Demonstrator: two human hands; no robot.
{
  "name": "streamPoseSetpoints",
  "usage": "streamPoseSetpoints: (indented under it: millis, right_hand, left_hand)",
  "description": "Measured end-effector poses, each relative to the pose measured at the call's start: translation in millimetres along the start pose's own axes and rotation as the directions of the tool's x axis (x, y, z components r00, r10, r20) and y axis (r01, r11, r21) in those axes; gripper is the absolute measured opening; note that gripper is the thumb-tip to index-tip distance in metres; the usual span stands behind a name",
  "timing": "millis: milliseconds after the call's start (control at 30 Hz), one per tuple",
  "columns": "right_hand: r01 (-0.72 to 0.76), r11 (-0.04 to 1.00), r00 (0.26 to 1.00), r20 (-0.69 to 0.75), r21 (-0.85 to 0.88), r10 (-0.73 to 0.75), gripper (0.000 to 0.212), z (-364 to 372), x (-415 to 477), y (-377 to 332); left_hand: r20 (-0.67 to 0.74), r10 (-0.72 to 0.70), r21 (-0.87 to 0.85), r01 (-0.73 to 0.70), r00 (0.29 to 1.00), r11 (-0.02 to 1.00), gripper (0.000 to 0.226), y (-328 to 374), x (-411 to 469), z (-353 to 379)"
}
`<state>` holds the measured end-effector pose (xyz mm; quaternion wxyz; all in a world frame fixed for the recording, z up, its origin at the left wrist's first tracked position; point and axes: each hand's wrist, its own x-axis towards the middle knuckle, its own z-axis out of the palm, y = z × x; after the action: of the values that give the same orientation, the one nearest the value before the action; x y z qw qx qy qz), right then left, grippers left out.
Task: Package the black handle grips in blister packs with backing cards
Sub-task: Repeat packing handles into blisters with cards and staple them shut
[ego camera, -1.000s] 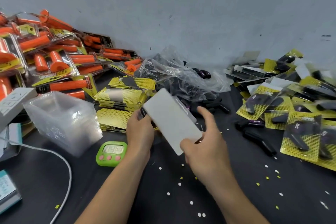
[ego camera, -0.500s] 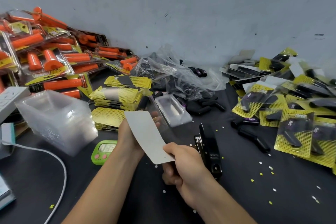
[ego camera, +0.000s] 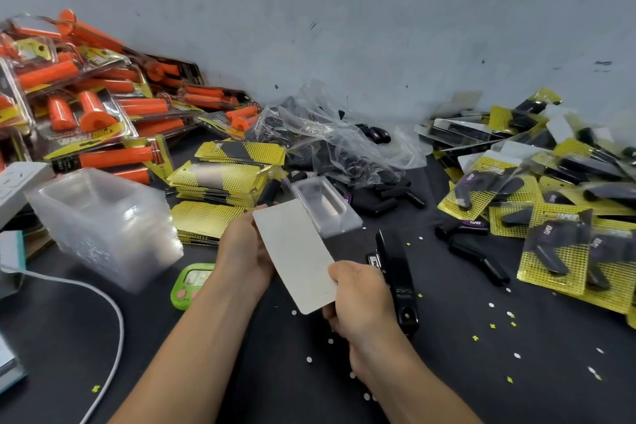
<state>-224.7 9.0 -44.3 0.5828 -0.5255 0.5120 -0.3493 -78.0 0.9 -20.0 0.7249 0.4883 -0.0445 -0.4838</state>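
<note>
The left hand point(ego camera: 244, 251) and right hand point(ego camera: 361, 296) both pinch the backing card point(ego camera: 296, 258); a loose grip could skew it off the blister point(ego camera: 323, 206).

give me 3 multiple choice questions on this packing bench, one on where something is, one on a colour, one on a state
1. Where is the green timer?
A) on a shelf
B) on the table, beside the left arm
C) on the floor

2. What colour are the packaged grips heaped at far left?
A) blue
B) orange
C) pink

3. The white card is:
A) flat on the table
B) folded in half
C) held in both hands

Answers:
1 B, the timer sits on the dark tabletop next to that arm.
2 B, the heap is bright orange.
3 C, the left hand and right hand grip its edges above the table.
</note>
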Motion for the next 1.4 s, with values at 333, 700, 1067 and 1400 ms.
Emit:
streamPoseSetpoints:
  millis: [333, 700, 1067, 1400]
  right_hand:
    - [-0.011, 1.000, 0.999, -0.052, -0.019, 0.010, 0.041, 1, 2, 2]
    - [0.045, 0.995, 0.997, 0.064, 0.087, -0.051, 0.031, -4, 2, 0]
    - [0.078, 0.997, 0.994, -0.077, 0.014, -0.076, 0.016, -5, 8, 5]
    - [0.062, 0.996, 0.995, -0.085, 0.072, -0.056, 0.019, -1, 14, 10]
  left_hand:
    - [0.059, 0.065, 0.116, -0.072, 0.996, 0.991, 0.031, -8, 6, 0]
    - [0.282, 0.041, 0.465, -0.174, 0.959, 0.868, 0.022, -11, 2, -5]
    - [0.193, 0.338, 0.571, -0.385, 0.921, 0.725, 0.030, -16, 8, -5]
    - [0.268, 0.473, 0.695, -0.508, 0.840, 0.508, 0.012, -17, 10, -7]
